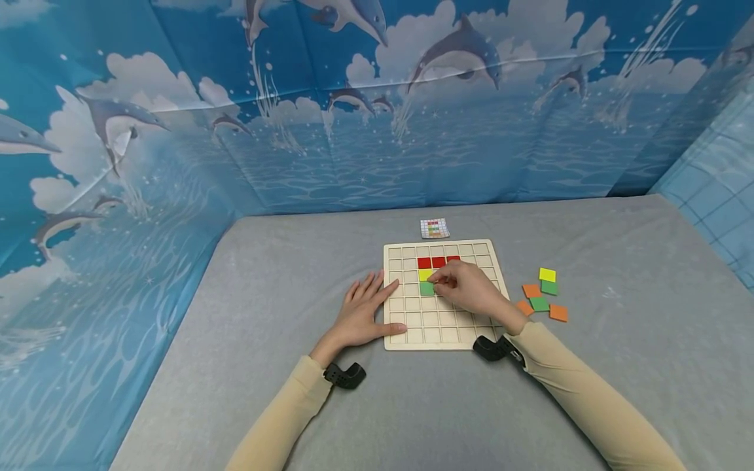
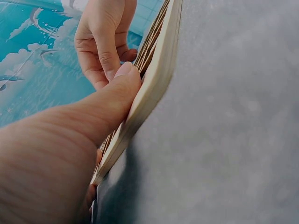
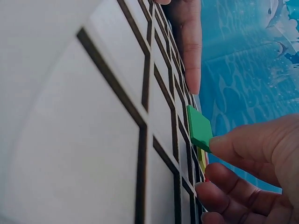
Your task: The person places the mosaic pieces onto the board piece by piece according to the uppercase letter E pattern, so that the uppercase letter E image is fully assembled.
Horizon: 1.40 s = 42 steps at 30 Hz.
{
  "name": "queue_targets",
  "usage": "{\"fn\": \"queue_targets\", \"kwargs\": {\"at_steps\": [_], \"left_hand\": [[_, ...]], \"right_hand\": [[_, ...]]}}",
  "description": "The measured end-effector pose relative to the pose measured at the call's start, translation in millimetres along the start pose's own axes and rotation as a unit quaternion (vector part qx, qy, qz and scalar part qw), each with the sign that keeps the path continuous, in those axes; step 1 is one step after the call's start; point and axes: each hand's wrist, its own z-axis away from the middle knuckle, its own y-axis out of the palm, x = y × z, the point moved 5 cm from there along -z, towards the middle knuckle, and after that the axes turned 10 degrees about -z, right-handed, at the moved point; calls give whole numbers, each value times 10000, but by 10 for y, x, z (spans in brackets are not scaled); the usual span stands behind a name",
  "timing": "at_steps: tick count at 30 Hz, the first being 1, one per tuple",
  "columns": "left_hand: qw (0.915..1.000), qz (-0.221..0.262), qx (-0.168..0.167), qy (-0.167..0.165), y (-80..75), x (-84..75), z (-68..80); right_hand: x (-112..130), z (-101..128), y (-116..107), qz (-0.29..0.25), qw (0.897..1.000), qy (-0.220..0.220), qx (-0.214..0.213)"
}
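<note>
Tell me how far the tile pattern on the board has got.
Done: three red tiles sit in a row on the board, with a yellow tile and a green tile below them. In hand: the right hand pinches another green tile at the grid, while the left hand rests on the board's edge. Left: six loose tiles wait on the table, by the pattern card.

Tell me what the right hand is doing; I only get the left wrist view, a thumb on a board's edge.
Observer: The right hand pinches a green tile, tilted over the wooden grid board.
Operator: Any tiles already set?
Observer: Three red tiles in a row, a yellow tile under the leftmost.
Operator: Spares?
Observer: Six loose tiles lie on the grey cloth right of the board.
</note>
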Motion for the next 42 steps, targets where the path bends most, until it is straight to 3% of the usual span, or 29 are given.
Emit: {"fn": "queue_targets", "kwargs": {"at_steps": [13,21,31,42], "left_hand": [[10000,32,34,-9,1,0,-7],[10000,56,31,-20,24,-1,-17],[10000,58,0,51,3,11,-4],[9999,80,-19,81,-1,9,-2]], "right_hand": [[0,1,10,51,10000,-62,-10],[1,117,-82,36,9998,-136,-154],[-91,372,-341,142,9991,53,-400],[-309,710,-837,484,9923,584,-983]]}}
